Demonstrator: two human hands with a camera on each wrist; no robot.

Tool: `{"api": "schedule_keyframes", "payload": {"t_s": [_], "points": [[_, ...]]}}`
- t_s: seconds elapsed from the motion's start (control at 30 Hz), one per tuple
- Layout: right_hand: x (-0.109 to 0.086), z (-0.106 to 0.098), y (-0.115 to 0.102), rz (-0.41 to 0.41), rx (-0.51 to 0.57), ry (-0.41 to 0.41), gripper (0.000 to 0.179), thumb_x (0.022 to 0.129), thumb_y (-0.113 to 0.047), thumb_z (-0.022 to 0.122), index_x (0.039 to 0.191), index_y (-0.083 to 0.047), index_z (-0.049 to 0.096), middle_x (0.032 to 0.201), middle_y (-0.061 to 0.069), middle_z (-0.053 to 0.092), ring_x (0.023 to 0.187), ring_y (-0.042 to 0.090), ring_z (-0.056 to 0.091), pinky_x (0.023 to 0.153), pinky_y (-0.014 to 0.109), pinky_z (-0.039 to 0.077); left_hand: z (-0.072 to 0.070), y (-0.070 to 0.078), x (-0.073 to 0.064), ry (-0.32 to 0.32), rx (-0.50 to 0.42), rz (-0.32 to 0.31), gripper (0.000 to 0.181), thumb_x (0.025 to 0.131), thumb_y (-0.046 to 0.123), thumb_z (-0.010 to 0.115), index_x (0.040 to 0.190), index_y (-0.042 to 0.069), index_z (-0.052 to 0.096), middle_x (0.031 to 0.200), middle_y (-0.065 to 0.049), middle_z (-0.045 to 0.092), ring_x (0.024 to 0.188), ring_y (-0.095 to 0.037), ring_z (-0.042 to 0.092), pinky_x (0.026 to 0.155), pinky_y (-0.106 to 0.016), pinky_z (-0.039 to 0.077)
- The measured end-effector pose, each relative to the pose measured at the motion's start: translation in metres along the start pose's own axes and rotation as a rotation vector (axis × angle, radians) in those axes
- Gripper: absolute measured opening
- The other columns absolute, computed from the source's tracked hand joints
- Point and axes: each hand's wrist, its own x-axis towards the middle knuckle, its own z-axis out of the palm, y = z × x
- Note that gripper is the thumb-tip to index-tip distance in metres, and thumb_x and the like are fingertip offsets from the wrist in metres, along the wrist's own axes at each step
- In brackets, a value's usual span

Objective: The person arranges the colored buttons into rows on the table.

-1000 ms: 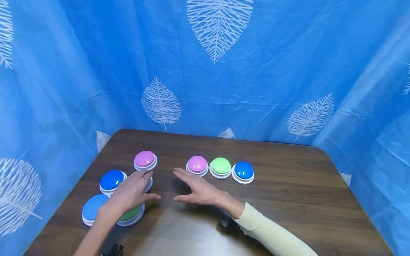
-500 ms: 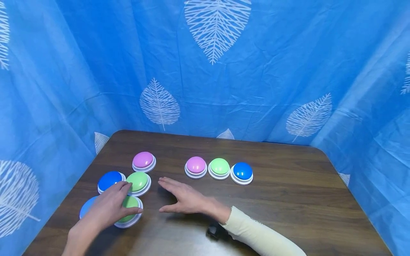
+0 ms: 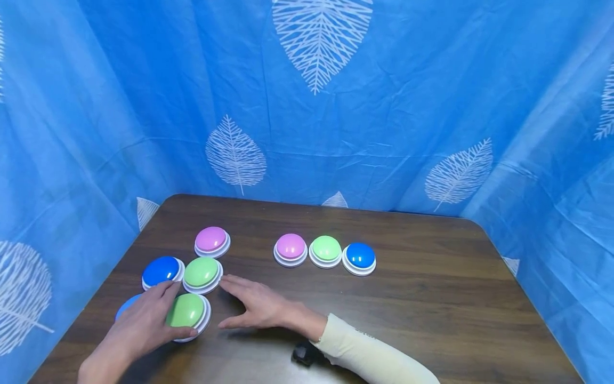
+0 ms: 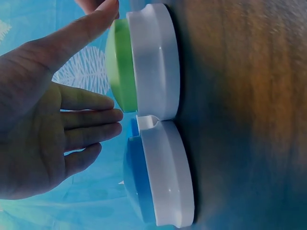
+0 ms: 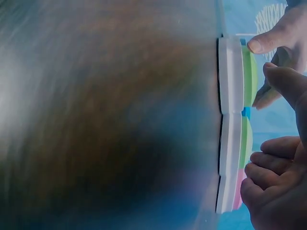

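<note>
My left hand (image 3: 139, 328) hovers at the near green push button (image 3: 188, 309), thumb and fingers extended and spread. Its palm partly covers a blue button (image 3: 127, 305). In the left wrist view the fingers lie beside the green dome (image 4: 122, 67) and above a blue dome (image 4: 138, 175); whether a fingertip touches is unclear. My right hand (image 3: 261, 305) has its fingers extended just right of the second green button (image 3: 201, 272), holding nothing. A darker blue button (image 3: 160, 271) and a pink button (image 3: 211, 239) complete this left cluster. All have white round bases.
A row of pink (image 3: 290, 246), green (image 3: 326, 248) and blue (image 3: 361, 256) buttons stands at the back middle of the dark wooden table (image 3: 422, 298). Blue leaf-print curtains (image 3: 307, 122) enclose the table's back and sides. A black device (image 3: 303, 353) sits under my right wrist.
My left hand has drawn back toward me and left, uncovering the second green button. The right hand has moved left, closer to the green buttons. The view has shifted slightly.
</note>
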Motion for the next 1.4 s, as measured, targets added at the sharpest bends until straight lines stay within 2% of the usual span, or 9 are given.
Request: {"api": "schedule_keyframes", "payload": {"t_s": [0.23,0.43,0.57,0.8,1.13,1.4], "points": [[0.007,0.009,-0.008,0.004,-0.072,0.042,0.081,0.089,-0.051,0.07,0.151,-0.007,0.04,0.154,0.007,0.04,0.141,0.009,0.032,0.111,0.019,0.027,0.002,-0.003,0.001,-0.044,-0.003,-0.039,0.118,0.059,0.063,0.086,0.138,-0.013,0.043,0.131,-0.032,0.049,0.116,-0.048,0.05,0.092,-0.065,0.043],[0.012,0.016,-0.014,0.02,-0.099,0.037,0.082,0.088,-0.054,0.07,0.149,-0.007,0.043,0.154,0.005,0.041,0.14,0.008,0.033,0.11,0.018,0.028,0.005,-0.007,0.0,-0.04,0.008,-0.035,0.118,0.057,0.062,0.088,0.137,-0.014,0.044,0.129,-0.032,0.05,0.115,-0.049,0.05,0.093,-0.065,0.042],[0.015,0.019,-0.017,0.023,-0.103,0.034,0.082,0.087,-0.055,0.07,0.15,-0.009,0.043,0.153,0.003,0.041,0.139,0.006,0.034,0.108,0.018,0.03,0.008,-0.01,-0.001,-0.044,0.005,-0.031,0.115,0.056,0.06,0.089,0.133,-0.014,0.047,0.126,-0.031,0.053,0.113,-0.048,0.051,0.092,-0.064,0.043],[0.016,0.021,-0.02,0.037,-0.123,0.03,0.083,0.086,-0.056,0.071,0.149,-0.01,0.044,0.153,0.002,0.042,0.138,0.006,0.036,0.108,0.018,0.032,0.011,-0.012,0.001,-0.089,-0.024,-0.047,0.105,0.057,0.059,0.089,0.128,-0.01,0.051,0.123,-0.026,0.055,0.11,-0.045,0.054,0.091,-0.062,0.044],[0.02,0.027,-0.024,0.033,-0.112,0.011,0.081,0.085,-0.057,0.071,0.15,-0.018,0.042,0.152,-0.006,0.042,0.136,0.0,0.035,0.105,0.017,0.033,0.011,-0.011,0.0,-0.096,-0.021,-0.06,0.096,0.057,0.056,0.09,0.12,-0.007,0.056,0.116,-0.019,0.057,0.106,-0.041,0.055,0.089,-0.06,0.046],[0.026,0.029,-0.029,0.073,-0.137,0.046,0.079,0.082,-0.056,0.074,0.146,-0.02,0.047,0.146,-0.008,0.048,0.129,0.0,0.043,0.1,0.016,0.039,0.012,-0.012,0.001,-0.094,-0.021,-0.056,0.094,0.056,0.053,0.092,0.118,-0.007,0.056,0.113,-0.017,0.058,0.103,-0.038,0.056,0.087,-0.058,0.047]]}}
